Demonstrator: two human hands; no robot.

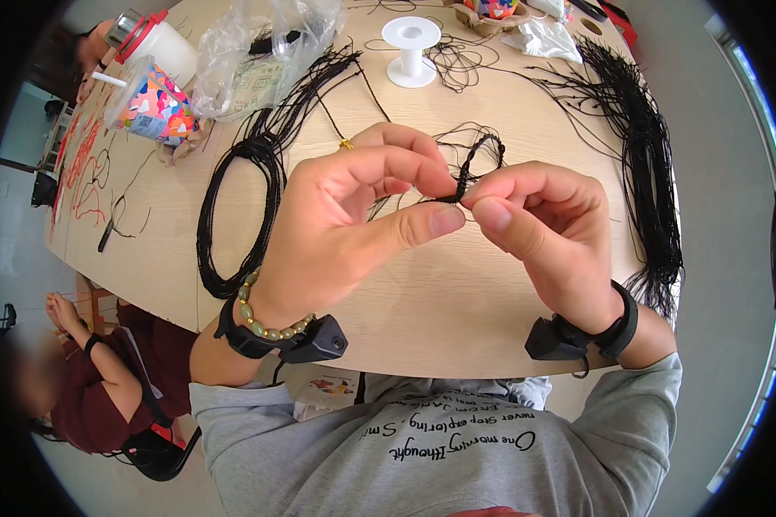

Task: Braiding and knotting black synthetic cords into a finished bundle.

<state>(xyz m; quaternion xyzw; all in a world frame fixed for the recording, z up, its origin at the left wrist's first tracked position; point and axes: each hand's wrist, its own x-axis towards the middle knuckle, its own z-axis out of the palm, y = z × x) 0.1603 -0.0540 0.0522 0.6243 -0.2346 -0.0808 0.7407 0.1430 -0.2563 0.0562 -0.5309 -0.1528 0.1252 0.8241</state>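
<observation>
Above the table [422, 310], my left hand [328, 215] pinches a black braided cord [469, 160] between thumb and forefinger. The braid bends into a small loop that rises above my fingertips. My right hand [547, 228] is closed at the same spot, thumb against forefinger, pinching the cord end; the exact strand is too fine to make out. Both hands' fingertips nearly touch. Thin black strands lie behind the loop. A small gold bead [346, 144] on a black cord shows just beyond my left knuckles.
Left of my left hand lies a coil of black cord [205, 224]. A thick black cord bundle [651, 172] lines the right edge. Farther back are a white spool [412, 62], clear plastic bag [233, 77] and patterned cup [159, 108]. A person in maroon [103, 379] sits at left.
</observation>
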